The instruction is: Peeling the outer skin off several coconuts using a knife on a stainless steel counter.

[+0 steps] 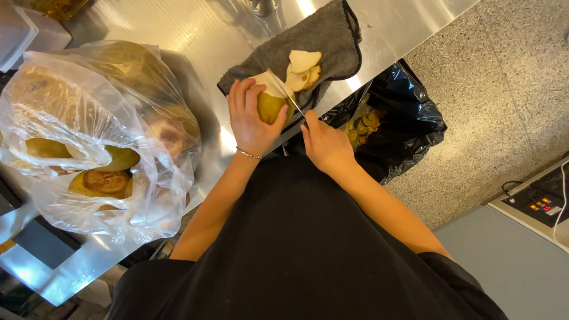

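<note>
left hand (pixel 252 118) gripped a half-peeled pear (pixel 271 104); right hand (pixel 323 142) held the knife (pixel 284 93); cut slices (pixel 303 68) lay ready, bagged pears (pixel 104 172) remained.

Yellow-green pear (pixel 269 106), partly cut with pale flesh showing on top, upright on grey cloth (pixel 332 41). Knife (pixel 284 92) blade slanting into its right side. Pale cut slices (pixel 303 68) just beyond.

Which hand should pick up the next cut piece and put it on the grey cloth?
Probably the left hand. It already cups the yellow-green fruit beside the grey cloth, where cut pieces lie. The right hand is busy gripping the knife.
</note>
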